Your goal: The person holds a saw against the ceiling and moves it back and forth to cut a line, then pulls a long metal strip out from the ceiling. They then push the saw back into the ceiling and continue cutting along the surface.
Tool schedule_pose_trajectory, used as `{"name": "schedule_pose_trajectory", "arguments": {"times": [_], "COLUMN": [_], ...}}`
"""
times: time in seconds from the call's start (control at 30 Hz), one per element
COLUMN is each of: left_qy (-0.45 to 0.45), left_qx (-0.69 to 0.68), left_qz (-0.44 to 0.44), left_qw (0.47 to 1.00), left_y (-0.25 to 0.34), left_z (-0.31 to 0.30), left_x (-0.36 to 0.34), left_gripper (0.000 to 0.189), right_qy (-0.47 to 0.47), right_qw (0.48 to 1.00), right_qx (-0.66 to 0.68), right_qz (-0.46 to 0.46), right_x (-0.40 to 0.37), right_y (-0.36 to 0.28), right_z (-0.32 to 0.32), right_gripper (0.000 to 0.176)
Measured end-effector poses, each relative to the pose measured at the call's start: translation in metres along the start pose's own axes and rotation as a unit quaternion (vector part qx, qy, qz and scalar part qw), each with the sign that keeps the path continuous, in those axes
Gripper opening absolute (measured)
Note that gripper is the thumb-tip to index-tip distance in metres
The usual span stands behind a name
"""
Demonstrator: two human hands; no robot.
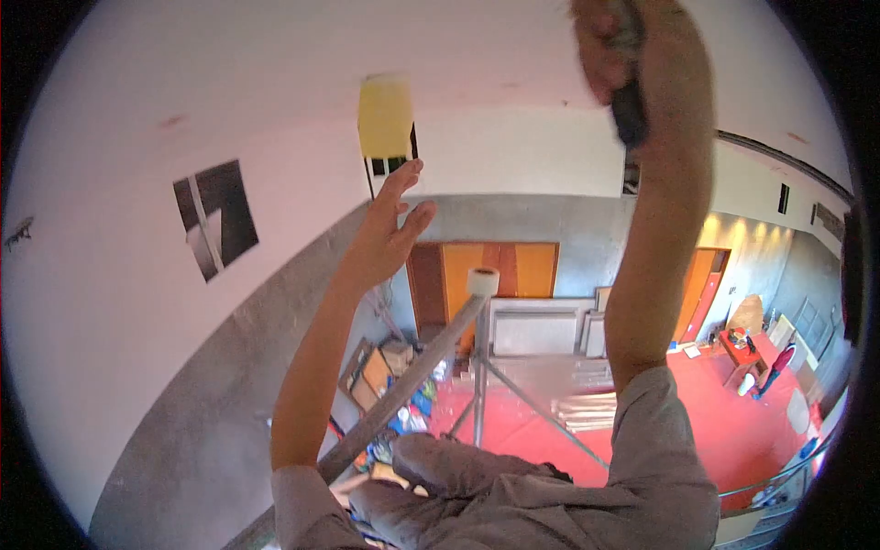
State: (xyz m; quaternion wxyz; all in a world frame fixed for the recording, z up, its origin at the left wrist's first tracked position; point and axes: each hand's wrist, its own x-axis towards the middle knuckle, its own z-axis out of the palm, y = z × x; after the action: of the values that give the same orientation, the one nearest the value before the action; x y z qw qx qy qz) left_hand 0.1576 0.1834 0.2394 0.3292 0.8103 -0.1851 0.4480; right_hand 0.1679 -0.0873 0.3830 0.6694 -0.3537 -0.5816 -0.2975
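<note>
My left hand (pixel 387 234) is raised at the centre left, its fingers stretched out and apart with nothing between them. A flat yellow rectangular piece (pixel 385 117) appears right above its fingertips, overlapping the pale wall and a small dark opening. At the top right, my right hand (pixel 605 50) is lifted overhead and blurred by motion. Its fingers are wrapped round a dark-handled tool (pixel 629 112); the tool's working end is out of sight. Below and between my arms, a white roll (pixel 483 281) sits at the top corner of a metal scaffold frame (pixel 403 390).
I am high above a red floor (pixel 550 440). Boards and panels (pixel 536 330) lean by the orange doors (pixel 500 270). Mixed clutter (pixel 403 394) lies below the scaffold rail. Far right, a person (pixel 777 368) stands near a red table (pixel 738 344).
</note>
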Motion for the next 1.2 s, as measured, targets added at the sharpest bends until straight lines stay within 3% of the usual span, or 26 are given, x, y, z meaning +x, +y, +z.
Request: {"name": "schedule_pose_trajectory", "arguments": {"times": [0.1, 0.17, 0.27, 0.3, 0.4, 0.47, 0.53, 0.73, 0.8, 0.87, 0.9, 0.97, 1.0, 1.07, 1.13, 1.2], "left_qy": [-0.023, -0.059, -0.126, -0.165, -0.355, -0.409, -0.396, -0.367, -0.335, -0.268, -0.291, -0.321, -0.329, -0.301, -0.295, -0.313], "left_qx": [0.11, 0.055, 0.281, 0.304, 0.184, 0.16, 0.177, 0.176, 0.142, 0.116, 0.085, 0.039, 0.023, 0.035, 0.036, 0.03], "left_qz": [-0.066, -0.142, -0.019, -0.012, -0.177, -0.249, -0.254, -0.296, -0.349, -0.288, -0.308, -0.351, -0.37, -0.362, -0.353, -0.351], "left_qw": [0.991, 0.987, 0.951, 0.938, 0.899, 0.863, 0.864, 0.864, 0.864, 0.912, 0.902, 0.879, 0.868, 0.881, 0.887, 0.882], "left_y": [-0.056, -0.077, -0.195, -0.21, -0.183, -0.162, -0.188, -0.191, -0.217, -0.215, -0.214, -0.186, -0.157, -0.184, -0.186, -0.167], "left_z": [0.01, 0.028, 0.085, 0.095, 0.104, 0.1, 0.11, 0.112, 0.117, 0.115, 0.113, 0.103, 0.092, 0.099, 0.105, 0.098], "left_x": [-0.032, -0.059, -0.115, -0.128, -0.149, -0.154, -0.161, -0.157, -0.174, -0.181, -0.176, -0.16, -0.149, -0.159, -0.155, -0.151], "left_gripper": [0.055, 0.06, 0.074, 0.076, 0.084, 0.089, 0.096, 0.094, 0.086, 0.047, 0.045, 0.043, 0.042, 0.042, 0.043, 0.046], "right_qy": [0.052, 0.061, 0.052, 0.049, 0.035, 0.038, -0.017, 0.023, 0.039, 0.114, 0.035, -0.016, 0.0, -0.146, -0.009, -0.167], "right_qw": [0.998, 0.997, 0.999, 0.999, 0.993, 0.998, 0.999, 0.999, 0.997, 0.973, 0.993, 0.995, 0.998, 0.975, 0.998, 0.967], "right_qx": [0.034, 0.035, 0.001, -0.021, -0.106, -0.015, -0.003, 0.03, -0.026, -0.161, 0.002, 0.061, -0.051, 0.146, -0.055, 0.162], "right_qz": [-0.01, -0.004, -0.006, 0.009, 0.031, 0.045, 0.035, 0.027, 0.066, 0.122, 0.116, 0.075, 0.046, 0.082, 0.024, 0.101], "right_x": [-0.008, -0.011, -0.015, -0.015, -0.006, -0.005, 0.005, 0.049, 0.038, 0.011, 0.009, -0.002, -0.01, 0.033, 0.038, 0.075], "right_y": [-0.017, -0.012, -0.005, -0.003, 0.01, -0.012, -0.016, -0.014, -0.023, -0.039, -0.015, -0.004, -0.021, 0.019, -0.019, 0.02], "right_z": [0.021, 0.028, 0.025, 0.02, -0.012, 0.007, -0.004, 0.01, 0.004, 0.019, -0.013, -0.022, -0.004, -0.046, 0.006, -0.044], "right_gripper": [0.029, 0.03, 0.031, 0.032, 0.039, 0.038, 0.036, 0.037, 0.033, 0.032, 0.031, 0.03, 0.028, 0.026, 0.026, 0.027]}}
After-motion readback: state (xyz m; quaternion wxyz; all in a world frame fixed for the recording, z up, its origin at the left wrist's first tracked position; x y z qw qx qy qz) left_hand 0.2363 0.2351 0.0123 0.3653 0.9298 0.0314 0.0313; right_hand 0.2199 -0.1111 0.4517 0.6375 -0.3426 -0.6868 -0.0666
